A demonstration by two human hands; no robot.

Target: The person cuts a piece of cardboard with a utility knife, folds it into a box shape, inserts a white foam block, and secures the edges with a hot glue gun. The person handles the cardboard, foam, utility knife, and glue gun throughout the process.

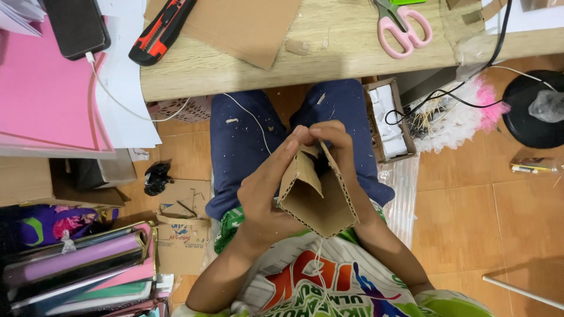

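the person sits with both hands raised over the lap, working a small folded piece of corrugated cardboard (317,199). the left hand (264,194) cups the piece from the side, its fingers closed against the cardboard wall and the thumb pressed up near the top edge. the right hand (338,149) comes over from the far side, its fingers pinched shut on the upper fold, meeting the left thumb there. the piece is held in the air between the knees, clear of the counter (305,64) above it.

as far as it shows, the cardboard is already cut to size and bent into an open, box-like sleeve with its fluted edges exposed; the top seam is what the fingertips are pressing together. i judge the shaping well underway but the closing not finished, since one flap at the top looks loose and the bottom is open.

on the counter lie a flat cardboard sheet (247,26), a red and black utility knife (161,32) and pink scissors (402,29), all untouched.
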